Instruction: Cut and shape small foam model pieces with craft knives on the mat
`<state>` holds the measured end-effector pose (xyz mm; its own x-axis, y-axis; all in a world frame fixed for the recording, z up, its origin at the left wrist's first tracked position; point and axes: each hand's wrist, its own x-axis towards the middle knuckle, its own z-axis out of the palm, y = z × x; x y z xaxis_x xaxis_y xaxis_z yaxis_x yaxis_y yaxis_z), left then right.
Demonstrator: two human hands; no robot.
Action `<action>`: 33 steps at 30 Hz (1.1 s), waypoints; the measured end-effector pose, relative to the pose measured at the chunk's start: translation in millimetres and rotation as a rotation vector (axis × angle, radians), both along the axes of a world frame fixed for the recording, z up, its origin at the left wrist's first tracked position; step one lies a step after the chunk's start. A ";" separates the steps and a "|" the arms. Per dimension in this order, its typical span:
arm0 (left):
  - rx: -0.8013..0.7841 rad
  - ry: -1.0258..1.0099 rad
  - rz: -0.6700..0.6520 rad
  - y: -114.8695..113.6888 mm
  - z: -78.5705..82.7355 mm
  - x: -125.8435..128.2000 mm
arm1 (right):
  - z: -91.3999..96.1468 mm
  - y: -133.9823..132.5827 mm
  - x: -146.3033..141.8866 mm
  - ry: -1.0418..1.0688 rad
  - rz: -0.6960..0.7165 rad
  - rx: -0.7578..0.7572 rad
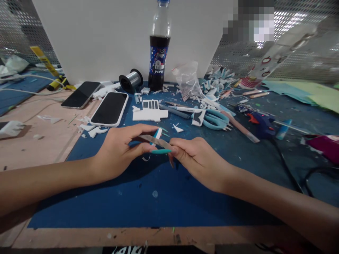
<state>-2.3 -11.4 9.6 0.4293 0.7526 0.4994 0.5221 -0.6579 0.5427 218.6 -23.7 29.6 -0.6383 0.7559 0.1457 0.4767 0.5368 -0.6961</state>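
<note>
Above a dark-blue flat mat (127, 211), the left hand (116, 151) pinches a small white piece (159, 133); the right hand (202, 158) grips a thin, flat, greyish-brown strip (160, 142) crossing it.

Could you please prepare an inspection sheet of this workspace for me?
Surface: flat blue mat on a pale wooden tabletop, specked with bits.
Items in hand: small white piece with a blue edge; thin flat grey strip, material unclear.
Clutter: irregular white scraps, black-screened phone in a white case, light-blue-handled scissors, shiny wire spool with black flanges, crumpled clear plastic bag.
Hands: left hand pinches the white piece; right hand grips the strip's end.
Cables: black cable at the dark blue glue gun; thin white cable at left.
Surroundings: upright white panel, perforated grey mesh beyond.
</note>
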 end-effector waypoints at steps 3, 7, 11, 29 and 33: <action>-0.017 -0.002 -0.041 1.2 -2.0 0.4 | 0.0 -0.8 -0.5 -0.018 0.007 -0.029; 0.088 -0.011 -0.066 1.7 -2.9 1.0 | 1.8 -2.6 -2.3 0.133 -0.119 -0.211; 0.159 0.024 -0.065 0.8 -0.6 0.7 | 6.9 -3.0 -5.0 0.391 -0.247 -0.521; 0.213 0.023 -0.072 2.6 -1.4 1.0 | 7.7 1.0 -11.2 0.516 -0.246 -0.904; 0.181 0.000 -0.038 3.6 -1.5 1.7 | 9.4 0.2 -14.1 0.526 -0.268 -0.896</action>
